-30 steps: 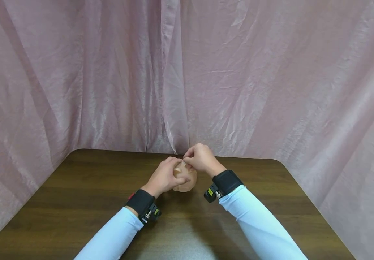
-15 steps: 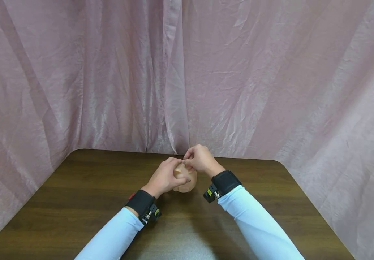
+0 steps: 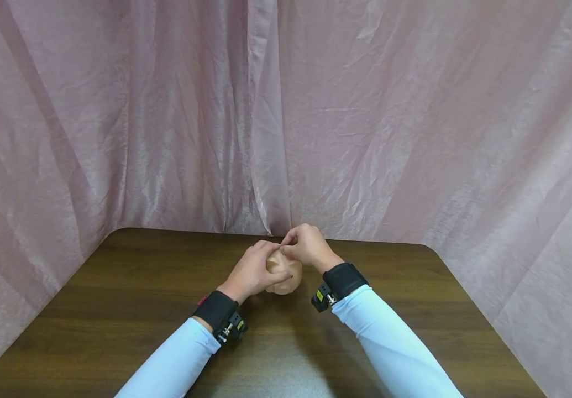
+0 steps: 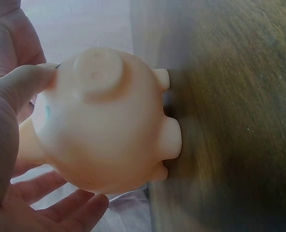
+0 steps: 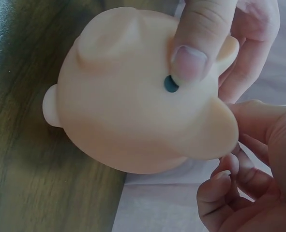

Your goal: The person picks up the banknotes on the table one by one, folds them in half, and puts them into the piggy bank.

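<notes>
A peach pig-shaped bank [image 3: 283,279] with a round snout and dark eyes stands on its short feet near the table's far edge. My left hand [image 3: 252,272] grips it from the left, thumb pressed beside one eye in the right wrist view, other fingers round the far side. Over its top, my right hand [image 3: 310,247] has bent fingers, with thumb and index finger close together. In the right wrist view, the right fingertips [image 5: 222,180] sit just behind the pig's ear [image 5: 213,130]. The ear hides the thumb's tip, and I cannot tell whether anything is pinched there.
The brown wooden table [image 3: 116,309] has rounded far corners. Right behind its far edge hangs a pink curtain [image 3: 191,138]. Both wrists wear black bands with small cameras, and the sleeves [image 3: 390,337] are light blue.
My right hand has sunk slightly at the pig's top, its fingertips lower. A small pale edge seen earlier by those fingertips no longer shows. The left hand keeps its grip.
</notes>
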The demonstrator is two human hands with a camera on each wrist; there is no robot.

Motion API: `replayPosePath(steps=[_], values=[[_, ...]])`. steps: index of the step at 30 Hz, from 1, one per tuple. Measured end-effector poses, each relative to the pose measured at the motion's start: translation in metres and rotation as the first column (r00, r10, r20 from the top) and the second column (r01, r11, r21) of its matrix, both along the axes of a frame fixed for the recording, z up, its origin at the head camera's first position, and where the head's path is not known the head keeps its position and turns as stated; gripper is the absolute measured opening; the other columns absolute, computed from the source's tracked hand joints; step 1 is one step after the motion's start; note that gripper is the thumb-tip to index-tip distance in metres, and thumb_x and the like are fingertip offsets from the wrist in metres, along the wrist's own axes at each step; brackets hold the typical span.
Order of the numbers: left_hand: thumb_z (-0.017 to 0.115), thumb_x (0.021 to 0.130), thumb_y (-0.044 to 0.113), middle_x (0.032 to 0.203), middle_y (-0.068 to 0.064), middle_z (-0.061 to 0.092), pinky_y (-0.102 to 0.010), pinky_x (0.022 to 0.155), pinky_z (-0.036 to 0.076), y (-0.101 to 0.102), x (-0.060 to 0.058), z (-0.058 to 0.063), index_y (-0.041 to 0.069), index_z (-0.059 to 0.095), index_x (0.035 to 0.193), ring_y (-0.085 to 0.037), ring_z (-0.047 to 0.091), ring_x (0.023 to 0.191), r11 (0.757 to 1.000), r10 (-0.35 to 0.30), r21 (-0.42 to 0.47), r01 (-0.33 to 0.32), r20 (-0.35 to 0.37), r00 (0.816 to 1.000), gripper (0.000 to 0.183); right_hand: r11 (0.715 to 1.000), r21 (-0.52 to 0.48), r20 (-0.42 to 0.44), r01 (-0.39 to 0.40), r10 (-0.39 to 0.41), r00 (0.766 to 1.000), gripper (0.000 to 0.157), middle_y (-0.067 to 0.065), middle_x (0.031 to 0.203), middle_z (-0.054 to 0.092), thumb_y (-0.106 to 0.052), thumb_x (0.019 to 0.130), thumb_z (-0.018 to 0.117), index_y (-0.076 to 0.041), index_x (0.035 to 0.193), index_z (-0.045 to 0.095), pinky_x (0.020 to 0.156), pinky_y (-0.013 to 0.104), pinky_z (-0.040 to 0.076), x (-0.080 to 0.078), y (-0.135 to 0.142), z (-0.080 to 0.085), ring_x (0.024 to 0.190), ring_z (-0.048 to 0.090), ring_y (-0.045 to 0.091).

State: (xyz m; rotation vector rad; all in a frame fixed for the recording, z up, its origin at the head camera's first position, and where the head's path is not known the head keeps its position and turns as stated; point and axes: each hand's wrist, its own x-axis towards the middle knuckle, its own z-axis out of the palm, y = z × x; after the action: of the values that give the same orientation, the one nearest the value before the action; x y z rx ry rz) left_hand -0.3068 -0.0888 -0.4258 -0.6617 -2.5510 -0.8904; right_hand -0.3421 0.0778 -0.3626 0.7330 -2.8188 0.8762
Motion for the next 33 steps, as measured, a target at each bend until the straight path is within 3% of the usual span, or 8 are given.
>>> replayPosePath(steps=[8, 12, 14, 15, 19, 21, 24, 33], values=[[0.078, 0.073, 0.043, 0.117, -0.001, 0.053, -0.026, 0.08, 0.043, 0.001, 0.0, 0.0, 0.01, 0.057, 0.12, -0.016, 0.047, 0.102, 1.0, -0.003, -0.006, 0.003, -0.021, 1.0, 0.061, 1.0, 0.0, -0.007, 0.013, -0.013, 1.0, 0.008, -0.011, 0.066, 0.06, -0.019, 0.083, 0.074, -0.018, 0.075, 0.071, 0.051, 0.022, 0.047, -0.001, 0.003, -0.006, 0.064, 0.054, 0.01], [0.078, 0.073, 0.043, 0.118, -0.001, 0.053, -0.026, 0.08, 0.043, 0.001, 0.0, 0.0, 0.011, 0.057, 0.121, -0.016, 0.047, 0.103, 1.0, 0.003, -0.018, -0.003, -0.009, 1.0, 0.061, 0.999, 0.049, -0.129, -0.014, 0.021, 0.991, 0.009, -0.011, 0.066, 0.057, -0.018, 0.083, 0.073, -0.019, 0.073, 0.07, 0.05, 0.02, 0.044, 0.001, 0.003, -0.014, 0.062, 0.052, 0.007], [0.079, 0.073, 0.042, 0.119, -0.002, 0.052, -0.027, 0.081, 0.043, 0.001, 0.0, 0.0, 0.012, 0.057, 0.122, -0.016, 0.047, 0.103, 1.0, 0.006, -0.026, -0.006, 0.0, 1.0, 0.062, 0.995, 0.093, -0.259, -0.045, 0.068, 0.964, 0.011, -0.01, 0.068, 0.054, -0.016, 0.082, 0.072, -0.019, 0.071, 0.069, 0.05, 0.019, 0.043, 0.005, 0.002, -0.019, 0.061, 0.049, 0.006], [0.079, 0.073, 0.042, 0.119, -0.001, 0.052, -0.027, 0.08, 0.043, 0.0, 0.0, 0.0, 0.012, 0.057, 0.122, -0.016, 0.047, 0.103, 0.999, 0.01, -0.033, -0.01, 0.006, 1.0, 0.062, 0.992, 0.113, -0.332, -0.062, 0.096, 0.938, 0.013, -0.008, 0.068, 0.052, -0.015, 0.081, 0.071, -0.018, 0.069, 0.069, 0.05, 0.019, 0.043, 0.008, 0.001, -0.021, 0.061, 0.048, 0.007], [0.079, 0.073, 0.042, 0.118, 0.0, 0.051, -0.026, 0.077, 0.045, -0.001, -0.001, 0.001, 0.014, 0.057, 0.122, -0.016, 0.047, 0.101, 0.997, 0.034, -0.066, -0.034, 0.002, 0.999, 0.061, 0.981, 0.176, -0.569, -0.086, 0.172, 0.804, 0.012, -0.002, 0.076, 0.049, -0.014, 0.082, 0.067, -0.014, 0.071, 0.068, 0.054, 0.021, 0.043, 0.019, 0.001, -0.032, 0.063, 0.045, 0.011], [0.078, 0.073, 0.042, 0.117, 0.0, 0.051, -0.025, 0.075, 0.045, -0.001, -0.001, 0.002, 0.014, 0.057, 0.122, -0.015, 0.047, 0.099, 0.996, 0.044, -0.074, -0.044, -0.002, 0.999, 0.06, 0.98, 0.181, -0.628, -0.078, 0.176, 0.758, 0.01, 0.0, 0.079, 0.049, -0.015, 0.083, 0.065, -0.011, 0.075, 0.069, 0.056, 0.022, 0.043, 0.02, 0.001, -0.038, 0.065, 0.046, 0.014], [0.079, 0.073, 0.041, 0.116, -0.001, 0.051, -0.024, 0.073, 0.045, -0.002, -0.002, 0.002, 0.013, 0.057, 0.122, -0.015, 0.047, 0.096, 0.997, 0.042, -0.071, -0.043, -0.005, 0.999, 0.06, 0.984, 0.165, -0.666, -0.061, 0.157, 0.729, 0.009, 0.0, 0.081, 0.049, -0.016, 0.084, 0.064, -0.009, 0.081, 0.069, 0.057, 0.023, 0.043, 0.019, 0.002, -0.046, 0.067, 0.047, 0.016], [0.079, 0.072, 0.038, 0.117, -0.002, 0.052, -0.026, 0.074, 0.046, 0.0, -0.001, -0.001, 0.012, 0.056, 0.122, -0.017, 0.048, 0.097, 0.997, 0.026, -0.077, -0.029, -0.041, 0.999, 0.06, 0.99, 0.12, -0.708, -0.073, 0.136, 0.693, 0.009, -0.001, 0.082, 0.051, -0.017, 0.084, 0.064, -0.009, 0.086, 0.068, 0.057, 0.025, 0.046, 0.017, 0.005, -0.057, 0.066, 0.048, 0.015]])
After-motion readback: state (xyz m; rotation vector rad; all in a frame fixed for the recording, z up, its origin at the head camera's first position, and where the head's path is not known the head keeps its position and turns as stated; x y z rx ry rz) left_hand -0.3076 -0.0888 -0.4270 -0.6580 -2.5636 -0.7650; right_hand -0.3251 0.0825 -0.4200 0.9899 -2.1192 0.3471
